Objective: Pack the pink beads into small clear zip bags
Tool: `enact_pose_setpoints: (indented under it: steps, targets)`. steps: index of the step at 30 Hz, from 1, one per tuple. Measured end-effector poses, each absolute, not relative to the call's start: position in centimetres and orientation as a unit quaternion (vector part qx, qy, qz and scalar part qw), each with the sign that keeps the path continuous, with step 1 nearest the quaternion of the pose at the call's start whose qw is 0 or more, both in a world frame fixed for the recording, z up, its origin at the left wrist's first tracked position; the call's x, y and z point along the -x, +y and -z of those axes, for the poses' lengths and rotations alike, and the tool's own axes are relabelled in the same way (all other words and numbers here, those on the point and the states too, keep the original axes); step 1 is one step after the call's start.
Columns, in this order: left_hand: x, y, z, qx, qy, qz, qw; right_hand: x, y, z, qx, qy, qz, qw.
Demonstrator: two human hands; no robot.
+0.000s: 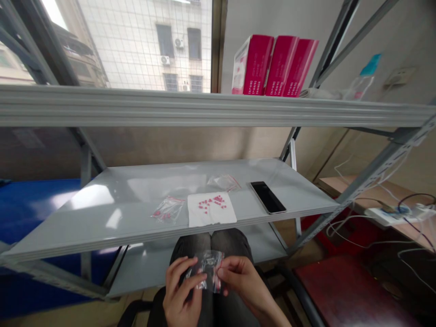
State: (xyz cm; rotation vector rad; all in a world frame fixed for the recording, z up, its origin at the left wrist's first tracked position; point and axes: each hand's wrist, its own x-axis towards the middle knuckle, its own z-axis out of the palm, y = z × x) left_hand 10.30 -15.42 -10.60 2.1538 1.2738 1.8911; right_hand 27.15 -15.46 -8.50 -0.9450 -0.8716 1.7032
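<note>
Over my lap, below the shelf's front edge, I have a small clear zip bag (209,270) between both hands. The fingers of my left hand (184,288) lie around its left side, and thumb and forefinger of my right hand (238,277) pinch its right edge. Glare on the plastic hides what is inside, if anything. Many small pink-red pieces (213,203) are scattered on a white tissue (195,218) on the shelf. To its left lies a clear zip bag (172,208) with several pink pieces in it. Behind the tissue is another clear zip bag (223,182).
A dark phone (268,196) lies on the grey metal shelf (136,181), right of the tissue. Overhead, an upper shelf (170,109) carries pink boxes (259,66) and a bottle with a blue top (366,77). Right stand a dark red seat (344,290) and cables with a power strip (384,215).
</note>
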Motion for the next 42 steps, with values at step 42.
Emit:
enact_pose_setpoints:
  steps: [42]
  targets:
    - [-14.1,-17.8,6.7,-0.742,0.471,-0.411,0.244,-28.3,-17.3,3.5,0.563,-0.596,-0.432,0.376]
